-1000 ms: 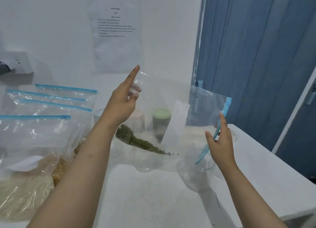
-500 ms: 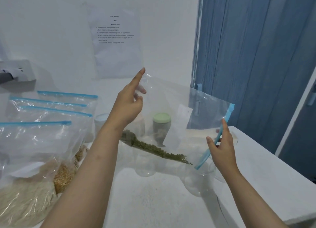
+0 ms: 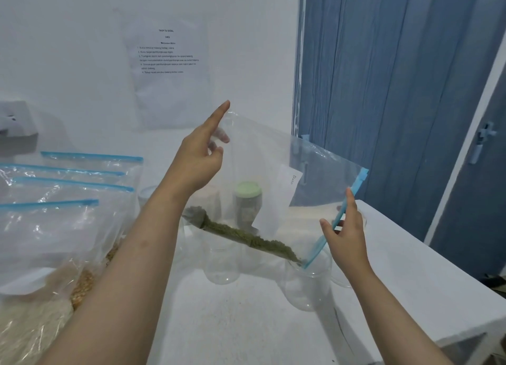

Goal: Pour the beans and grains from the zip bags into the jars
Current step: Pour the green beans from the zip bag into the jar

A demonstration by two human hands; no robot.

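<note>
Held up over the tabletop [image 3: 246, 323]: a clear zip bag [image 3: 273, 173], tilted, blue zip edge lowest. Left hand [image 3: 197, 162] pinching the raised back corner, index finger straight, other fingers [image 3: 219, 138] curled on the film. Right hand [image 3: 346, 236] grasping the blue zip strip [image 3: 339, 216] near the mouth, thumb on one side, fingers behind. Green beans [image 3: 246, 237] lying along the bottom fold, below the left fingers, sliding toward the corner under the right fingers, just above an open clear jar [image 3: 306, 285]. Thin, soft, slippery film, probably light load; likely to sag and fold. Best held at the stiff zip strip and the far corner, mouth kept narrow over the jar rim.
</note>
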